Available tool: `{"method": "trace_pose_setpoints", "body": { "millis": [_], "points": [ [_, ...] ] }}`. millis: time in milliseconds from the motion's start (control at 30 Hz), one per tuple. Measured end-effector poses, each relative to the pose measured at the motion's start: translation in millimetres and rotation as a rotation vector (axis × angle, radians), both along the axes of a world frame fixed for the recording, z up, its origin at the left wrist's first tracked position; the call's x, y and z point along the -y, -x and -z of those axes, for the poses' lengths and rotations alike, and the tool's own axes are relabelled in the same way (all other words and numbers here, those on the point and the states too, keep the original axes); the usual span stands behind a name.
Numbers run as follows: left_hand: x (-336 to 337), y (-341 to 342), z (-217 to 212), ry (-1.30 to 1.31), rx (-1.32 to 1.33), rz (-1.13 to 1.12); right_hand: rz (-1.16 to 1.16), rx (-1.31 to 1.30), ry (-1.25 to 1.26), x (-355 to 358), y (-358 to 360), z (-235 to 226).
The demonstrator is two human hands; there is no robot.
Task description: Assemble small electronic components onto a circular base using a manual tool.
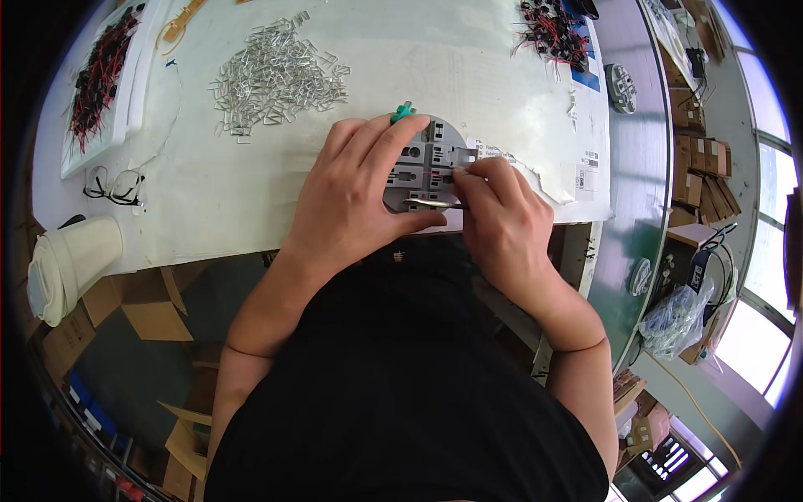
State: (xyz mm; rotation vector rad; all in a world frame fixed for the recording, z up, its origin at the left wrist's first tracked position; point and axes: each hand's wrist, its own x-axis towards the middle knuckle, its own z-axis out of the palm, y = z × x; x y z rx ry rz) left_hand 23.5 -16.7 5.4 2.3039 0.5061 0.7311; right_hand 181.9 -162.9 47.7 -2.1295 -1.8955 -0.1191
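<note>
A grey round fixture (452,135) with raised rectangular blocks and slots lies near the table's front edge. My left hand (355,188) grips its left side, fingers along the far edge and thumb along the near edge. A green plastic piece (404,110) shows at my left fingertips. My right hand (508,209) is closed around a slim, pointed metal tool (431,203), whose tip lies over the fixture's near blocks. The right fingertips are pinched close to the fixture's right side, by a thin reddish wire (436,174). Whether they pinch anything besides the tool is hidden.
Loose bent metal clips (280,74) form a heap beyond my left hand. A white tray (134,113) holds black parts with red wires; another such pile (554,38) lies far right. Glasses (117,186) and a cream bin (79,259) are at left. A labelled sheet (577,171) lies right.
</note>
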Motion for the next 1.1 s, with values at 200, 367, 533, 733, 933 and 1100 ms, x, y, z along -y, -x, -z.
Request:
{"method": "trace_pose_setpoints", "body": {
  "millis": [200, 367, 533, 733, 933, 1100],
  "points": [
    [-0.6, -1.3, -0.4, 0.021, 0.009, 0.002, -0.035, -0.257, 0.033, -3.0, -19.1, -6.0],
    [0.2, -1.2, -0.7, 0.018, 0.006, -0.008, -0.025, -0.175, -0.006, 2.2, -12.3, 3.9],
    [2.6, -1.0, 0.1, 0.01, 0.008, -0.029, 0.044, -0.249, -0.051, 0.5, -10.7, 6.2],
    [2.2, -1.6, -1.3, 0.009, -0.01, -0.027, 0.05, -0.326, -0.019, -1.7, -15.3, 0.7],
    [4.6, -2.3, -0.8, 0.016, -0.009, -0.038, -0.041, -0.025, 0.061, 16.2, -0.5, 7.4],
    [4.2, -4.5, -2.4, -0.013, 0.004, -0.03, -0.094, 0.121, 0.03, 15.5, -1.0, 13.8]
  ]
}}
